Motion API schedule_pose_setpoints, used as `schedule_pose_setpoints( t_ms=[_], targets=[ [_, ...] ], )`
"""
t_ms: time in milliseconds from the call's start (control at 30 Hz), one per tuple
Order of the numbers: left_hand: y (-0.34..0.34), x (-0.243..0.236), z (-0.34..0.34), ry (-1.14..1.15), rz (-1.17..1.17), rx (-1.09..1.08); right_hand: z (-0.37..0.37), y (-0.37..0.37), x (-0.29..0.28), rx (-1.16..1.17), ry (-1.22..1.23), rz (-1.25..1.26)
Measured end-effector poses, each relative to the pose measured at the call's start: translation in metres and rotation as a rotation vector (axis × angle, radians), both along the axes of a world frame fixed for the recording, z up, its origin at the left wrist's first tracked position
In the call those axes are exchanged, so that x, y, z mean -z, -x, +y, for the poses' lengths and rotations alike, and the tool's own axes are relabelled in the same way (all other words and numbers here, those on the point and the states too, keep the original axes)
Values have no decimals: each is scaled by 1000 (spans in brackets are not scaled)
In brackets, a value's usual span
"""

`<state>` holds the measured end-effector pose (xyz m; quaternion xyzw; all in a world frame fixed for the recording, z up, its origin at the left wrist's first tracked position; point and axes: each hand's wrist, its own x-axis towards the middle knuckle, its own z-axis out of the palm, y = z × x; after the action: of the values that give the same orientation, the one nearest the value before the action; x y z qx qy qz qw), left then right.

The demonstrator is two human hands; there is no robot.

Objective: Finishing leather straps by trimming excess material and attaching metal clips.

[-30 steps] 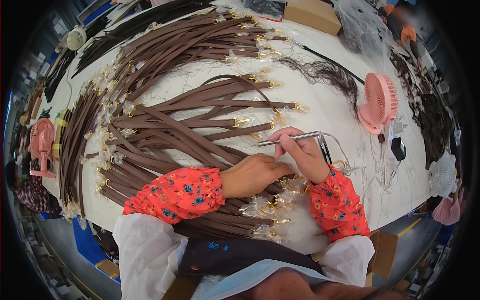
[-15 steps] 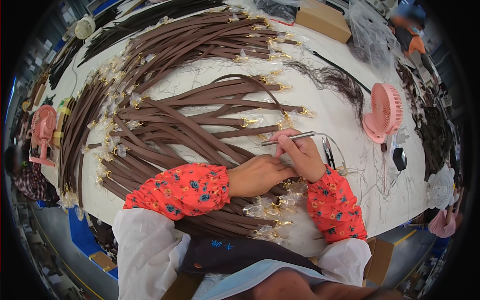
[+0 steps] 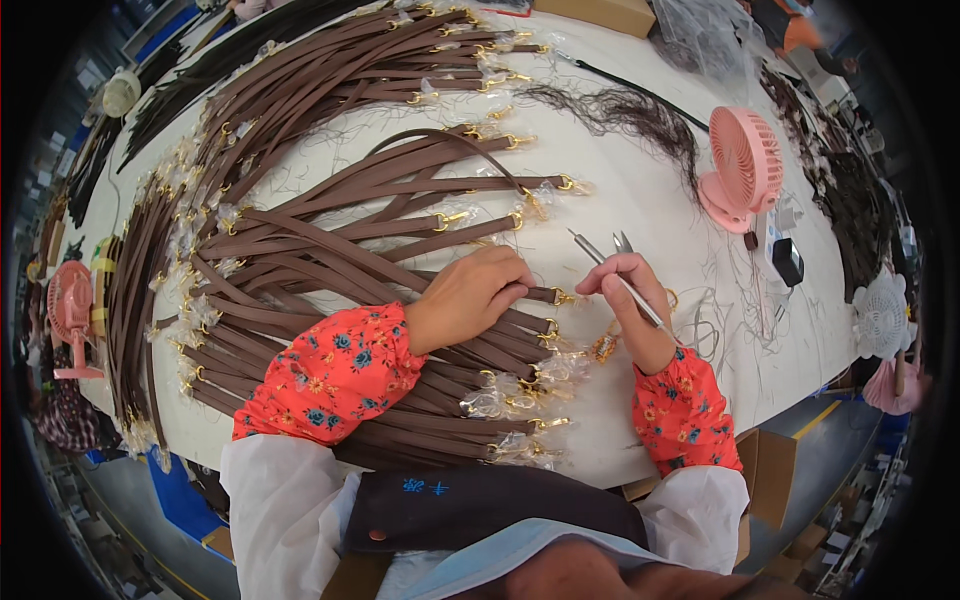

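Note:
My left hand [image 3: 472, 298] lies over the brown straps, its fingers curled and pinched on a brown strap [image 3: 541, 294]. A small gold clasp [image 3: 562, 297] sticks out at that strap's end, between my two hands. My right hand [image 3: 642, 300] grips a slim silver pen-like tool [image 3: 590, 247] slantwise, its tip pointing away and to the left. Past my right fingers, the pointed tips of a dark metal tool [image 3: 622, 243] show; the rest of it is hidden. A small amber-coloured piece [image 3: 604, 347] sits beside my right wrist.
More brown straps with gold clasps in clear wrap [image 3: 330, 85] cover the table's left and far side. A pink fan [image 3: 742, 165] stands at right, near a black plug [image 3: 787, 261] and a thin cord [image 3: 708, 330]. Dark loose threads [image 3: 640, 120] lie beyond my hands.
My hands have moved apart; before, they met over the straps. The pen-like tool has swung from nearly level to a steep slant. The whole view has shifted slightly.

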<state>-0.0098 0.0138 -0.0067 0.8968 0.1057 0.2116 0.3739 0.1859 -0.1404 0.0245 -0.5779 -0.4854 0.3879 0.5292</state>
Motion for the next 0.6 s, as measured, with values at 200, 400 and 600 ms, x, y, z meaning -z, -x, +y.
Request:
schedule_pose_setpoints(
  t_ms=[200, 400, 600],
  targets=[
    [-3, -2, -7, -121, -25, -53, -14, -4, 9, 16, -25, 36],
    [-9, -22, -8, 122, 120, 63, -11, 1, 11, 29, -49, 57],
    [-15, -11, -13, -183, 89, 87, -12, 0, 11, 53, -57, 53]
  ],
)
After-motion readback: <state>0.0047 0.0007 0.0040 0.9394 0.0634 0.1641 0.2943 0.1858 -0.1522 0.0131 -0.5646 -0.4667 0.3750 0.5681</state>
